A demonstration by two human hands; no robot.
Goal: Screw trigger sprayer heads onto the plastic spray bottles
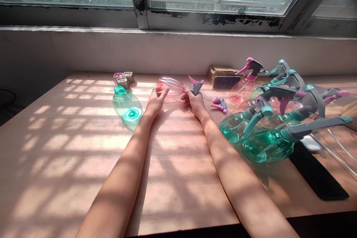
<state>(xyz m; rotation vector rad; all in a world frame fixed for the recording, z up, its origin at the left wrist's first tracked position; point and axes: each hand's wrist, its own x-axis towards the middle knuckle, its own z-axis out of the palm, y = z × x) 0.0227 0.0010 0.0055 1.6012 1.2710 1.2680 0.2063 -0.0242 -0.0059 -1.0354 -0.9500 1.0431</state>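
A clear pink bottle (171,86) lies on its side in the air just above the table, its base to the left. My left hand (156,100) is closed round the base end. My right hand (193,100) is closed at the neck, where a grey trigger spray head (197,87) with a pink lever sticks out past the fingers. The fingers hide the joint, so I cannot tell whether head and bottle are screwed together. Left of my left hand, a green bottle (125,102) without a head is on the table. Another pink-and-grey spray head (220,105) lies right of my right hand.
Several green and pink spray bottles (269,145) with heads crowd the right side. A black phone (318,173) lies before them. At the back are a small box (220,72) with a dark-screened device (226,82) against it, and small block-like sharpeners or holders (122,80).
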